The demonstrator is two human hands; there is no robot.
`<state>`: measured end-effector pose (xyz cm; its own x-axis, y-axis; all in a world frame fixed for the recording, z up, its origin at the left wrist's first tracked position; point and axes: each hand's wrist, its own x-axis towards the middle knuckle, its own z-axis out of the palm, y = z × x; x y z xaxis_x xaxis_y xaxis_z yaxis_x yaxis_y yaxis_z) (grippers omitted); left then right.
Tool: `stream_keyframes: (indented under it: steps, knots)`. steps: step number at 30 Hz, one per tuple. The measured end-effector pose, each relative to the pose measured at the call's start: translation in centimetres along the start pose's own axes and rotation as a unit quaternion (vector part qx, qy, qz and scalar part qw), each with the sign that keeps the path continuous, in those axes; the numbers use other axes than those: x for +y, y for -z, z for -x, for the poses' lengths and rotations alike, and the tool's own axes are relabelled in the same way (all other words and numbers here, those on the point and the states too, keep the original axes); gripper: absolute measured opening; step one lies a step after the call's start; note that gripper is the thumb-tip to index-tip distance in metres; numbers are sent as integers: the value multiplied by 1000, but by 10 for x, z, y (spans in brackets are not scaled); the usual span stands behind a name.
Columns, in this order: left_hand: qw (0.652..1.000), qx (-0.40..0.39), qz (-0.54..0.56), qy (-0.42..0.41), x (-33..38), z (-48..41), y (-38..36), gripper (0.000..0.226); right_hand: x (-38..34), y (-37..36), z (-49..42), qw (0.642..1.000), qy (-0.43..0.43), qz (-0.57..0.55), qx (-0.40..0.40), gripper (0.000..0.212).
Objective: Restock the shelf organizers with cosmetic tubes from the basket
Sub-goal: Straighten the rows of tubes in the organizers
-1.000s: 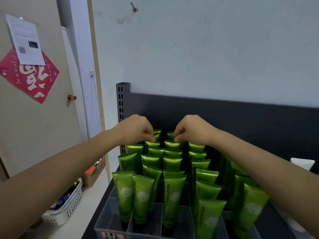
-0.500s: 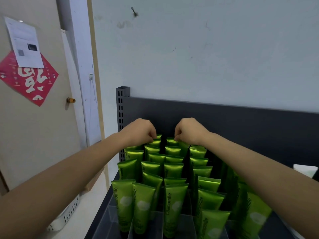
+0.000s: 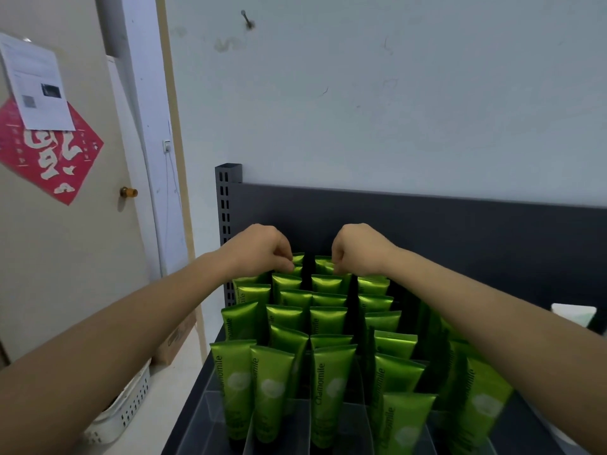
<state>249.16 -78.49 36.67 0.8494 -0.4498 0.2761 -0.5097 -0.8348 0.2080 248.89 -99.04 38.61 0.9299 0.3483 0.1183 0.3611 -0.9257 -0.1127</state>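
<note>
Both hands [image 3: 259, 251] [image 3: 358, 249] pinched back-row tubes [image 3: 323, 262] at the rear of the well-filled shelf organizers [image 3: 308, 425].
The dark shelf [image 3: 460, 241] carried the clear organizers, whose dividers kept the green cosmetic tubes [image 3: 330, 389] upright in lanes, cap down and labels forward, probably so they read from the front. The white basket [image 3: 131, 399] sat on the floor to the left, well apart, its contents hidden. The left hand and right hand reached over the front rows with fingers curled tight, each pinching a crimped top in the two middle lanes. This was likely to seat or straighten those tubes near the back panel without knocking neighbours. Some bare space remained at the lane fronts.
</note>
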Motion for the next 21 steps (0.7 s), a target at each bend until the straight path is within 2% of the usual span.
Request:
stream_keyframes:
  steps: [2, 4, 10, 13, 16, 21]
  knots:
    - [1000, 15, 0, 3, 0, 2, 2, 25, -1, -1, -3, 999, 4, -44, 10, 14]
    - [999, 35, -7, 12, -1, 3, 3, 27, -2, -4, -4, 997, 6, -77, 14, 5]
    - [996, 83, -19, 22, -8, 6, 3, 24, -1, -4, -5, 994, 12, -104, 11, 10]
    - [995, 97, -22, 31, -14, 7, 8, 22, -2, 3, -3, 993, 20, -113, 42, 9]
    - [995, 82, -32, 51, -25, 7, 16, 21, -6, 8, -9, 991, 37, -103, 71, 11]
    - [995, 11, -47, 92, -41, 5, 12, 32, -23, 0, -29, 995, 63, -60, 39, 16]
